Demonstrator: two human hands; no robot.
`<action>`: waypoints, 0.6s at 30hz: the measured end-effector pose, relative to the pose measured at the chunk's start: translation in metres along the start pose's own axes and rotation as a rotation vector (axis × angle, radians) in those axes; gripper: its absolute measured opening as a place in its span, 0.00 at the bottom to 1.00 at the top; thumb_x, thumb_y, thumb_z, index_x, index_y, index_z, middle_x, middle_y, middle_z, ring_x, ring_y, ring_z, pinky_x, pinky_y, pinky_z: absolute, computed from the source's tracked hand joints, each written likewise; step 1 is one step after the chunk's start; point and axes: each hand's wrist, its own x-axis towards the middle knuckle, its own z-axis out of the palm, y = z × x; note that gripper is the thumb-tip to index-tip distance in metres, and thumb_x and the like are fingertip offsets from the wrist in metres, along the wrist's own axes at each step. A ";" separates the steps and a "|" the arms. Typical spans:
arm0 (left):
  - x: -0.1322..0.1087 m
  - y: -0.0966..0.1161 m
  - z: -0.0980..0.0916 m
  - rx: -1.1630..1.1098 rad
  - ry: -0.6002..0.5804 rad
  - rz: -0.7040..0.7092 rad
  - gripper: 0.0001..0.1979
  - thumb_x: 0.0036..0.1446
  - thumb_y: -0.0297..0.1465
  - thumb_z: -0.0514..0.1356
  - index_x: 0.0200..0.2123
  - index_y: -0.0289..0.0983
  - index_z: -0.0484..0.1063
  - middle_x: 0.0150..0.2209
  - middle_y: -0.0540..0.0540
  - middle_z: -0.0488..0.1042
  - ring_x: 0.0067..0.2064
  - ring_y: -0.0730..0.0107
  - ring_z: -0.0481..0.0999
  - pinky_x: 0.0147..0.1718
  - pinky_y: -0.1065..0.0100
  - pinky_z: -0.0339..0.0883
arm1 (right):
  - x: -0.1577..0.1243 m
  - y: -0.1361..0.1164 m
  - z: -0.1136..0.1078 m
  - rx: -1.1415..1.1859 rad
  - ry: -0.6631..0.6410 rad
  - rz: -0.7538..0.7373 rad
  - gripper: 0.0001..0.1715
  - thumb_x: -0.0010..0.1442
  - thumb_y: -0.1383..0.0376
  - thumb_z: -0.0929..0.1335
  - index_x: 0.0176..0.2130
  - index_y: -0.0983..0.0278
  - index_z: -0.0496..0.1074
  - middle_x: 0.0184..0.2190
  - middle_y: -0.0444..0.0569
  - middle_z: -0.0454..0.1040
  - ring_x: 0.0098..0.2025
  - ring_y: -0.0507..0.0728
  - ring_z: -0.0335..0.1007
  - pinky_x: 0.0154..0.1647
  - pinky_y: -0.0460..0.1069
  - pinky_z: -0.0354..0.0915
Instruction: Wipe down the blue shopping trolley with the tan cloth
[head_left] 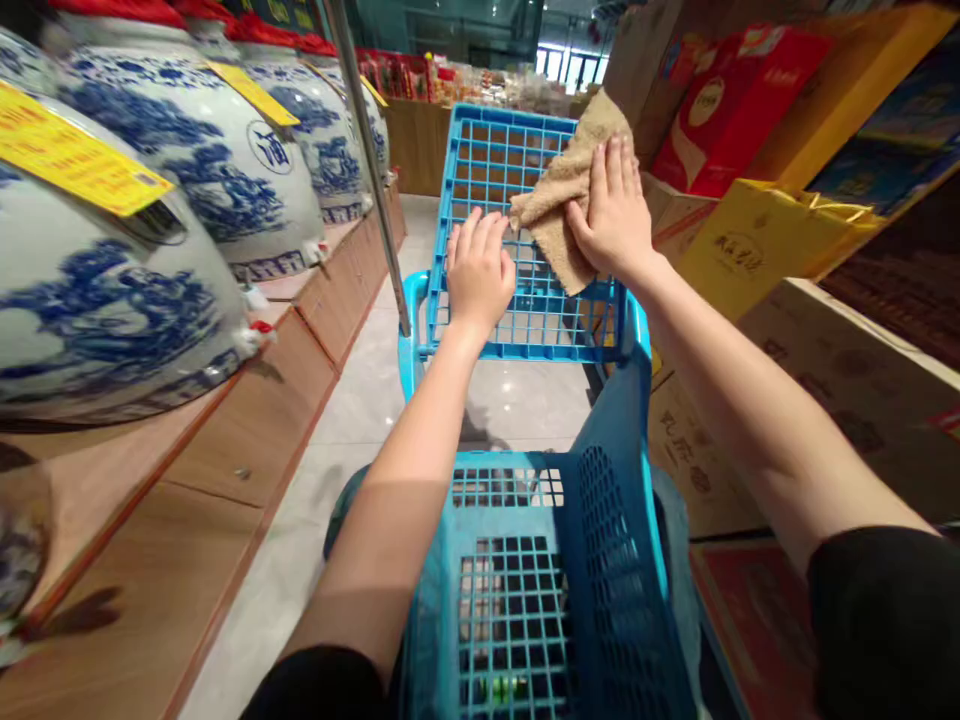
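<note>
A blue plastic shopping cart is in front of me, with a raised grid panel (pixel 491 130) at its far end and a deep basket (pixel 615 520) closer to me. My right hand (pixel 616 205) holds a tan cloth (pixel 559 200) against the panel's right side, fingers stretched over it and thumb apart. The cloth hangs across the panel's right edge and covers part of the grid. My left hand (pixel 481 270) lies palm down on the left of the grid, its fingers extended and slightly apart. Both palms are hidden.
Large blue-and-white jars (pixel 172 140) with red covers and yellow tags line a wooden ledge (pixel 247 430) on the left. A metal pole (pixel 367 150) rises beside the cart. Cartons (pixel 697 450), a red box (pixel 739 110) and a yellow bag (pixel 727 255) crowd the right side.
</note>
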 end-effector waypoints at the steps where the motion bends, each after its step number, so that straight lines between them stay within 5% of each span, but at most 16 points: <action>1: 0.000 -0.002 0.001 -0.006 0.013 0.010 0.27 0.65 0.26 0.51 0.65 0.37 0.72 0.69 0.40 0.71 0.75 0.49 0.63 0.77 0.43 0.48 | 0.010 0.000 0.000 0.009 0.014 -0.024 0.54 0.59 0.38 0.55 0.78 0.52 0.46 0.78 0.24 0.41 0.82 0.54 0.13 0.84 0.61 0.22; 6: 0.002 -0.014 0.003 -0.035 0.062 0.067 0.26 0.66 0.26 0.51 0.63 0.44 0.73 0.67 0.45 0.74 0.73 0.52 0.66 0.76 0.43 0.51 | 0.025 0.000 0.000 -0.013 0.023 -0.100 0.47 0.62 0.43 0.56 0.77 0.42 0.46 0.77 0.19 0.46 0.82 0.51 0.14 0.84 0.62 0.25; 12: 0.006 -0.025 0.005 -0.073 0.035 0.089 0.26 0.66 0.26 0.50 0.63 0.43 0.74 0.67 0.44 0.74 0.73 0.51 0.66 0.76 0.43 0.53 | -0.046 -0.004 -0.008 -0.070 -0.066 -0.153 0.47 0.63 0.56 0.60 0.78 0.60 0.51 0.80 0.43 0.44 0.83 0.68 0.31 0.82 0.75 0.36; 18: 0.007 -0.027 0.014 -0.156 0.110 0.129 0.25 0.65 0.26 0.52 0.61 0.44 0.76 0.65 0.46 0.76 0.71 0.52 0.68 0.75 0.42 0.55 | -0.097 0.001 -0.026 -0.015 -0.117 -0.213 0.48 0.58 0.63 0.64 0.75 0.62 0.57 0.79 0.51 0.51 0.81 0.70 0.45 0.81 0.74 0.46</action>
